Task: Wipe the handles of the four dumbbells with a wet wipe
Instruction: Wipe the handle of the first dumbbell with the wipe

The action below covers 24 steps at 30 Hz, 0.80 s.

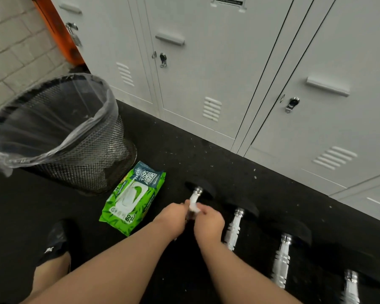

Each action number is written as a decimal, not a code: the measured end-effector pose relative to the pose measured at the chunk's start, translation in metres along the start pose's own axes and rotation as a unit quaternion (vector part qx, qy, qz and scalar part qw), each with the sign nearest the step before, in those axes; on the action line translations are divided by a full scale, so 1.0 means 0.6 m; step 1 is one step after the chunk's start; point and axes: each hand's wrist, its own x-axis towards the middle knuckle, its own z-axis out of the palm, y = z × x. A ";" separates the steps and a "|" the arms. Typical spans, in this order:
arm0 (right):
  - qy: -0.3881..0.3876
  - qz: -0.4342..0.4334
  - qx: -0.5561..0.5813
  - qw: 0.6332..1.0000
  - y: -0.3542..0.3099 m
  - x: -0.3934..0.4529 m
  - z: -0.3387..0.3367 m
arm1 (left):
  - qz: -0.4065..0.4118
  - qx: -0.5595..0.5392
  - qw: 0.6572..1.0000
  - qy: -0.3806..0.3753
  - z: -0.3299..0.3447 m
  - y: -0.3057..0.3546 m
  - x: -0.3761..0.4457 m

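bin (53,132) left | wipes pack (133,199) beside it | four dumbbells (235,229) right, before lockers (206,62)

Black floor (173,150) carries four dumbbells (234,229), wipes pack (133,199), mesh bin (59,132).

Both bare forearms reach forward and down from the lower edge of the view, converging so that the left hand (173,216) and the right hand (208,220) sit nearly touching, fingers of each curled and pinching something white between them.
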 end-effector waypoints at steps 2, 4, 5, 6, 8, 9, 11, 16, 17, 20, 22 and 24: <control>0.042 0.027 0.026 0.998 -0.018 0.030 0.001 | 0.010 0.003 1.000 0.011 0.004 -0.001 -0.002; 0.013 0.016 -0.005 1.000 -0.014 0.021 0.013 | 0.016 0.015 1.000 0.009 0.003 0.000 -0.005; -0.006 -0.007 -0.033 0.999 0.003 0.007 0.021 | 0.022 0.021 1.000 0.005 0.002 -0.001 -0.004; -0.029 -0.023 -0.061 0.997 0.021 -0.010 0.025 | 0.025 0.025 0.999 0.002 0.001 -0.001 -0.002; -0.078 -0.030 -0.104 0.991 0.050 -0.036 0.023 | 0.022 0.027 0.999 -0.009 -0.002 -0.002 0.003; -0.089 -0.010 -0.099 0.991 0.055 -0.038 0.020 | 0.019 0.023 0.999 -0.017 -0.002 -0.002 0.003; -0.055 0.049 -0.013 0.997 0.039 -0.014 0.016 | 0.019 0.015 1.000 -0.015 -0.001 -0.002 0.000; 0.049 0.144 0.174 0.973 -0.001 0.070 0.028 | 0.024 0.008 1.000 0.001 0.014 -0.009 0.000; 0.037 0.156 0.178 0.971 0.008 0.063 0.037 | 0.027 0.013 1.000 -0.001 0.016 -0.009 0.003; -0.022 0.195 0.148 0.969 0.052 0.010 0.050 | 0.028 0.030 0.999 -0.025 0.015 -0.001 0.012; -0.090 0.230 0.149 0.958 0.061 -0.005 0.043 | 0.014 0.011 0.999 -0.031 0.014 0.003 0.016; -0.089 0.225 0.125 0.962 0.051 0.017 0.035 | 0.008 0.005 0.999 -0.031 0.014 0.002 0.017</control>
